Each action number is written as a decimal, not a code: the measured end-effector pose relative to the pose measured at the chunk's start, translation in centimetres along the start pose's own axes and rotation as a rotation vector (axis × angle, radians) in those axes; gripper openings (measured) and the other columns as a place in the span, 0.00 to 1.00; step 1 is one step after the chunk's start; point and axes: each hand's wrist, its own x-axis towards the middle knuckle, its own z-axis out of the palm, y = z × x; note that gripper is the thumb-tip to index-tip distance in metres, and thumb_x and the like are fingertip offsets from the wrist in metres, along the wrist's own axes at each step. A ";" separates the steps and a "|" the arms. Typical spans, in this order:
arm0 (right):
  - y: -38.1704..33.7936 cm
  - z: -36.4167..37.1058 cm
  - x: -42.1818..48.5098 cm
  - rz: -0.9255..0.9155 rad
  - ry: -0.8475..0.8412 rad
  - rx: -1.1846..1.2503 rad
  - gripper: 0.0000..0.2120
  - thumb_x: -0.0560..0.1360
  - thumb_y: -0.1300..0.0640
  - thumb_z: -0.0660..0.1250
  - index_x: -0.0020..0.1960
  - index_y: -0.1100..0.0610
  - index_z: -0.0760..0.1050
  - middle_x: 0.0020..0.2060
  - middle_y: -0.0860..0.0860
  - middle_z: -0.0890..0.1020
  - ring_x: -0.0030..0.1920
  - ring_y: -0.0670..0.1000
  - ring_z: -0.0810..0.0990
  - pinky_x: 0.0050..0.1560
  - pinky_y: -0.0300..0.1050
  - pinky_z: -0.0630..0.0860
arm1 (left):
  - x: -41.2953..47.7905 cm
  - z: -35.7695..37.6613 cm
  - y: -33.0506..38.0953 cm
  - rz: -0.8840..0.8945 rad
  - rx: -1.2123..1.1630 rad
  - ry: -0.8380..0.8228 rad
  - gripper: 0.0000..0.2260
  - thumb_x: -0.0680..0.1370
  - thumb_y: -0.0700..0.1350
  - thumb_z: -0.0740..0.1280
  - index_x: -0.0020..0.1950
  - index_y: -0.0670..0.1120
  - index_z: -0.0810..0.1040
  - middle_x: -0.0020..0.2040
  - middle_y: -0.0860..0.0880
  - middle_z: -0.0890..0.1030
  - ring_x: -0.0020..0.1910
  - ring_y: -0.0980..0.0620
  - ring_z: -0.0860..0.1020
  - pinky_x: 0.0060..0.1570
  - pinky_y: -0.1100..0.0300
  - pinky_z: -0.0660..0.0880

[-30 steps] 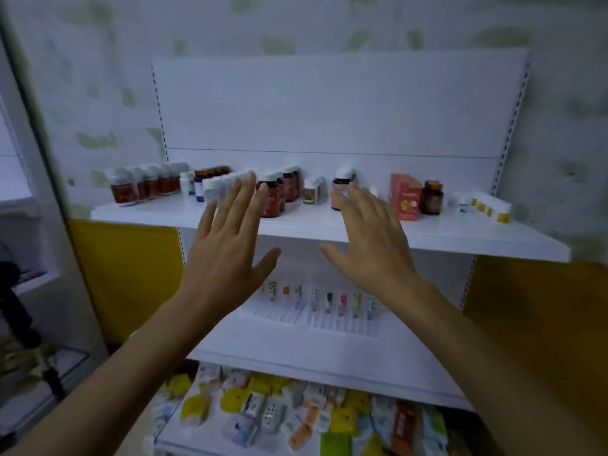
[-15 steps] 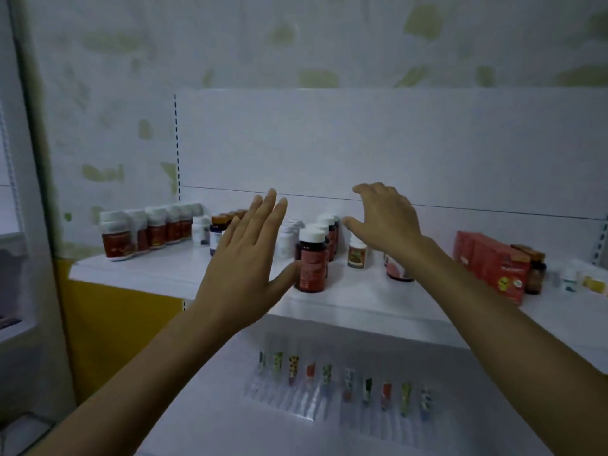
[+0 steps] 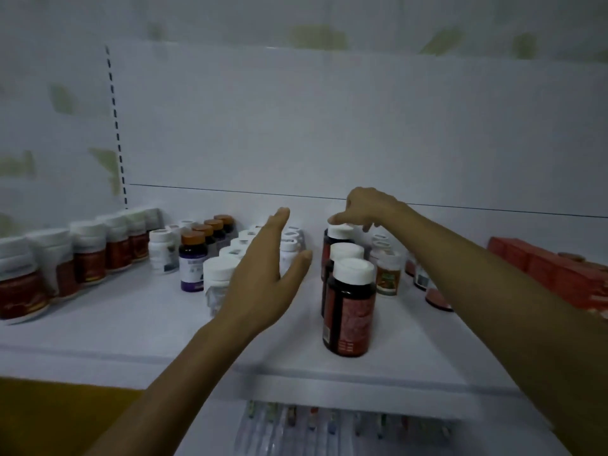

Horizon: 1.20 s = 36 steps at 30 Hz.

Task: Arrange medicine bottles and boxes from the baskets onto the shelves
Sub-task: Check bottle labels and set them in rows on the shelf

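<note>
At the far left of the shelf (image 3: 131, 311) we see a row of red-labelled bottles (image 3: 88, 255) running back toward the wall. Next come purple-labelled bottles (image 3: 194, 264) with amber caps, then a file of white bottles (image 3: 220, 274).

Our left hand (image 3: 263, 281) is next. It is flat, fingers straight and together, thumb spread to the right, and it holds nothing. We cannot tell whether its far side touches the white bottles. It sits in the bare lane between them and the file of dark bottles (image 3: 345, 255) just to its right.

That file runs front to back, with the front dark bottle (image 3: 350, 311) nearest us and the rear dark bottle (image 3: 339, 236) nearest the wall. Each stands upright, long axis vertical, cap up.

Our right hand (image 3: 371, 209) reaches in from the right and above, fingers curled down, and it appears to pinch the rear dark bottle's white cap. So the right hand is on the task's thing, while the left lies to that bottle's left and nearer us. We judge that any move must keep the bottle vertical, since its neighbours stand close.

Further right stand small bottles (image 3: 388, 273) and red boxes (image 3: 543, 268).
</note>
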 end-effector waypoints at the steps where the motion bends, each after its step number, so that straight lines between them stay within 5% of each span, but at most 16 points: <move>1: -0.3 0.4 0.5 0.015 -0.040 -0.015 0.24 0.70 0.35 0.69 0.40 0.57 0.70 0.37 0.52 0.79 0.37 0.52 0.83 0.45 0.48 0.79 | 0.7 0.4 -0.5 0.003 -0.017 -0.019 0.29 0.79 0.52 0.62 0.77 0.51 0.55 0.76 0.56 0.59 0.74 0.58 0.58 0.71 0.60 0.57; 8: -1.1 2.2 1.5 0.051 -0.011 -0.047 0.22 0.67 0.42 0.74 0.38 0.57 0.68 0.34 0.53 0.78 0.36 0.54 0.80 0.37 0.45 0.78 | 3.7 2.7 -2.4 0.019 -0.115 -0.149 0.29 0.80 0.50 0.62 0.77 0.48 0.54 0.77 0.54 0.58 0.75 0.58 0.55 0.68 0.67 0.52; 12: -0.8 0.8 0.7 0.044 0.121 -0.032 0.22 0.66 0.42 0.74 0.45 0.56 0.71 0.41 0.52 0.78 0.41 0.53 0.77 0.34 0.43 0.70 | 4.4 3.5 -2.8 0.003 -0.162 -0.149 0.29 0.80 0.50 0.62 0.77 0.49 0.54 0.77 0.54 0.58 0.74 0.58 0.56 0.65 0.69 0.51; 18: -1.5 -4.5 -3.1 -0.124 0.453 0.140 0.15 0.67 0.49 0.74 0.46 0.54 0.72 0.47 0.52 0.78 0.46 0.53 0.76 0.38 0.44 0.69 | 6.8 3.7 -0.9 -0.054 -0.283 -0.017 0.30 0.79 0.51 0.63 0.77 0.49 0.54 0.77 0.53 0.58 0.74 0.56 0.57 0.65 0.67 0.54; 23: -4.1 -7.5 -8.4 -0.304 0.654 0.397 0.14 0.66 0.49 0.74 0.45 0.52 0.72 0.47 0.48 0.79 0.47 0.50 0.78 0.40 0.45 0.78 | 7.8 3.2 0.2 -0.044 -0.371 0.123 0.37 0.75 0.54 0.69 0.77 0.53 0.50 0.77 0.54 0.56 0.74 0.58 0.56 0.71 0.57 0.59; 27: -6.1 -6.4 -11.6 -0.418 0.672 0.633 0.13 0.68 0.54 0.75 0.45 0.50 0.71 0.45 0.42 0.78 0.46 0.42 0.78 0.37 0.30 0.75 | 6.9 1.7 0.5 0.047 -0.452 0.226 0.36 0.68 0.55 0.72 0.73 0.55 0.61 0.64 0.58 0.74 0.59 0.63 0.75 0.54 0.66 0.74; 31: -7.6 -3.8 -12.9 -0.432 0.728 0.939 0.11 0.72 0.54 0.72 0.52 0.50 0.73 0.50 0.41 0.79 0.52 0.40 0.79 0.43 0.27 0.75 | 4.7 0.2 1.3 0.079 -0.532 0.269 0.32 0.68 0.53 0.73 0.69 0.56 0.66 0.56 0.64 0.78 0.55 0.64 0.77 0.47 0.71 0.74; 36: -8.7 0.6 -15.6 -0.382 0.561 1.375 0.16 0.70 0.49 0.69 0.57 0.48 0.76 0.51 0.43 0.83 0.52 0.40 0.81 0.51 0.33 0.78 | 1.0 -2.3 2.0 -0.286 -1.065 0.099 0.26 0.65 0.61 0.68 0.60 0.53 0.75 0.48 0.48 0.84 0.43 0.52 0.83 0.34 0.62 0.76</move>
